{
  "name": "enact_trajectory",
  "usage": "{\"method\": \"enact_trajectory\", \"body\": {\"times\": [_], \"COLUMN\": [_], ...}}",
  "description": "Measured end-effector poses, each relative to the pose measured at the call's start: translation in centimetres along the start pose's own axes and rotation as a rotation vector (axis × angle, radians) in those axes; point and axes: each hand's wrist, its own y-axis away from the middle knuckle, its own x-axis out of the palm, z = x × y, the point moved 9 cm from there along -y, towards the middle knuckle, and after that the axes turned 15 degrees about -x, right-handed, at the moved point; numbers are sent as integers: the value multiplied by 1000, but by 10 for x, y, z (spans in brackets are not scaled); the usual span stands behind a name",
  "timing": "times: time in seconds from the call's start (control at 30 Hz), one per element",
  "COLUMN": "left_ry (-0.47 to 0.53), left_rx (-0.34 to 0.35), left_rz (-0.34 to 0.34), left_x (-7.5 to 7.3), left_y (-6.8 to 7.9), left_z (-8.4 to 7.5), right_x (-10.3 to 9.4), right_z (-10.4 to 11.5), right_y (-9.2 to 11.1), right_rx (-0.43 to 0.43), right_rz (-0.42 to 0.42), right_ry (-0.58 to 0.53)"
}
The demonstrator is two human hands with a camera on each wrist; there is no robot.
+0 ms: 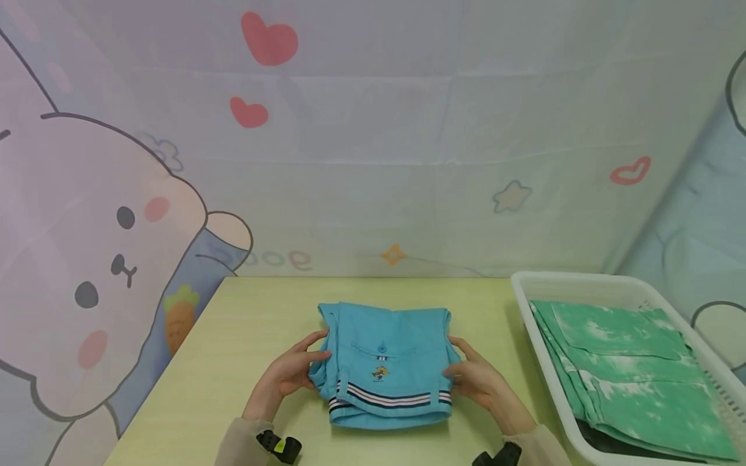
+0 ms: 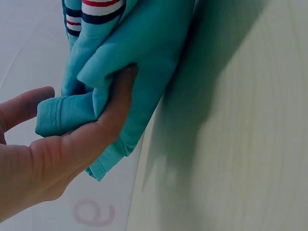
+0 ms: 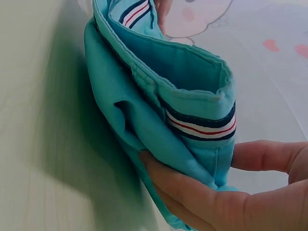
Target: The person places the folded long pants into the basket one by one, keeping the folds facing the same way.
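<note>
A folded pair of light blue pants (image 1: pixel 402 330) lies over the table in the head view, its striped waistband (image 1: pixel 390 400) toward me. A buttoned pocket and a small embroidered figure show on top. My left hand (image 1: pixel 291 369) grips the left side, thumb above and fingers tucked into the folds beneath, as the left wrist view shows. On the opposite side my right hand (image 1: pixel 478 378) holds the folded edge between thumb and fingers. In the right wrist view the waist opening (image 3: pixel 187 67) gapes, and the pants cast a shadow on the tabletop.
At the right stands a white plastic basket (image 1: pixel 527 285) with folded green and white tie-dye clothing (image 1: pixel 641 369) in it. The pale yellow table (image 1: pixel 192 388) ends at the back against a printed cloth backdrop (image 1: pixel 373 129).
</note>
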Motion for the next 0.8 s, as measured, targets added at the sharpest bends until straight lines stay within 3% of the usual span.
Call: {"method": "enact_trajectory", "body": {"times": [0.3, 0.8], "left_ry": [10, 6], "left_rx": [7, 35], "left_rz": [20, 79], "left_x": [5, 14], "left_y": [2, 8], "left_z": [-3, -11], "right_x": [-2, -4], "right_z": [7, 23], "right_y": [5, 15], "right_rx": [-2, -21], "right_rz": [-62, -74], "right_ry": [26, 36]}}
